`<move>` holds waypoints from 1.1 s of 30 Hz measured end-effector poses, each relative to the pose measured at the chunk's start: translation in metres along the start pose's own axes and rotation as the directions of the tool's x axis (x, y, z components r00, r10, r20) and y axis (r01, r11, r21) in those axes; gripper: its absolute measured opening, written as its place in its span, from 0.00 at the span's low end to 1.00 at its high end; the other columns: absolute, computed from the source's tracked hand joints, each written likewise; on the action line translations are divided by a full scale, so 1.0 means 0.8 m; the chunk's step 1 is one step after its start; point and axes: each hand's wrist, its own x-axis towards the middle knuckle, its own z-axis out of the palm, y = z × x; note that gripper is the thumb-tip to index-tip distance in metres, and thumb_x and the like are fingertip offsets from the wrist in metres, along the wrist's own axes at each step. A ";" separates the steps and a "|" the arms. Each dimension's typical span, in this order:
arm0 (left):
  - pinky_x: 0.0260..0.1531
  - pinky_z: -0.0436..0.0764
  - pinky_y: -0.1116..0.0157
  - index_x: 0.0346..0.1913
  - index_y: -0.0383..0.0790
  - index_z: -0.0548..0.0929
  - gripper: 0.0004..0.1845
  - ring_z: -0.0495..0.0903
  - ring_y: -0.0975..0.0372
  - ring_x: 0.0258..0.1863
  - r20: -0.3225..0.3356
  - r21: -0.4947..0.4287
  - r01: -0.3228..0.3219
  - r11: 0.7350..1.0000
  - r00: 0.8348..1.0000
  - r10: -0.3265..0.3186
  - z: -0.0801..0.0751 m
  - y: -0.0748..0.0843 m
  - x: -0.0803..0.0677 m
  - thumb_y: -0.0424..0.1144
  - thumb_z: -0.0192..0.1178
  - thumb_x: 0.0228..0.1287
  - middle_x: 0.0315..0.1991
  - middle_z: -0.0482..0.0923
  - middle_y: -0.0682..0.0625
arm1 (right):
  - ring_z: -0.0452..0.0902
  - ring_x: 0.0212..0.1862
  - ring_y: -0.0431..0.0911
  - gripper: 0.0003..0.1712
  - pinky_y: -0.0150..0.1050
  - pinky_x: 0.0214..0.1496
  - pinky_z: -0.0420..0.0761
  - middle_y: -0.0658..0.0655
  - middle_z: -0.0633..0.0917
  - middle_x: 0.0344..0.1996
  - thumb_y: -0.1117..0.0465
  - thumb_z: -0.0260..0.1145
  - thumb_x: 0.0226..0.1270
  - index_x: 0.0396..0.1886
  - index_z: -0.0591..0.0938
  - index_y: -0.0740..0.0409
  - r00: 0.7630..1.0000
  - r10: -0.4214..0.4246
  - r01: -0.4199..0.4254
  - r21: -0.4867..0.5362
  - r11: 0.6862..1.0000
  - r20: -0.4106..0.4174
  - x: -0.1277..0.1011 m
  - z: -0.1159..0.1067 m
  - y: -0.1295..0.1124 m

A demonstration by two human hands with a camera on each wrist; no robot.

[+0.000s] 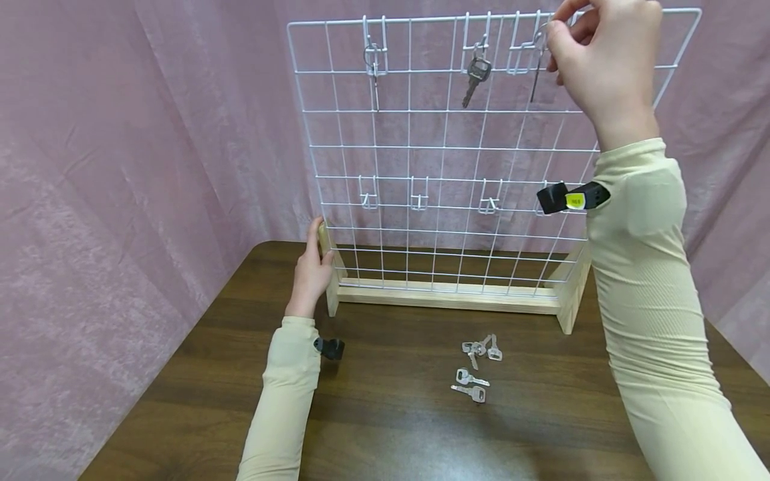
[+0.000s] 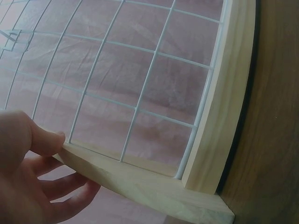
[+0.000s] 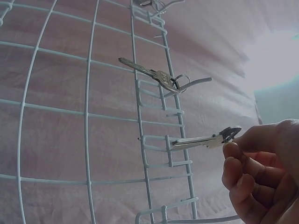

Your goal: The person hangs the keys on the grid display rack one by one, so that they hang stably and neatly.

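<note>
High at the right of the white wire grid (image 1: 409,111), my right hand (image 1: 613,67) pinches a key (image 1: 535,77) by its ring end. The key's blade hangs down beside a top-row hook (image 1: 520,50). In the right wrist view the key (image 3: 198,141) sticks out from thumb and forefinger, its tip overlapping the hook. A key (image 1: 477,75) on a ring hangs from the neighbouring hook, and another key (image 1: 375,87) farther left. My left hand (image 1: 311,277) holds the stand's left wooden end piece (image 2: 135,186), thumb on one side, fingers on the other.
Several loose keys (image 1: 472,378) lie on the brown table (image 1: 385,414) in front of the stand. A lower row of hooks (image 1: 419,200) carries no keys where visible. A wooden crossbar (image 1: 445,298) joins the stand's ends. Pink cloth (image 1: 150,167) hangs behind.
</note>
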 end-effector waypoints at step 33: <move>0.46 0.81 0.43 0.74 0.69 0.46 0.37 0.79 0.38 0.52 -0.022 0.017 -0.012 1.000 1.000 0.013 -0.004 0.004 0.004 0.35 0.49 0.73 0.68 0.67 0.33 | 0.71 0.24 0.26 0.19 0.19 0.29 0.64 0.60 0.86 0.28 0.66 0.60 0.65 0.56 0.74 0.59 0.958 -0.182 0.219 -0.155 0.963 0.220 -0.145 0.031 0.046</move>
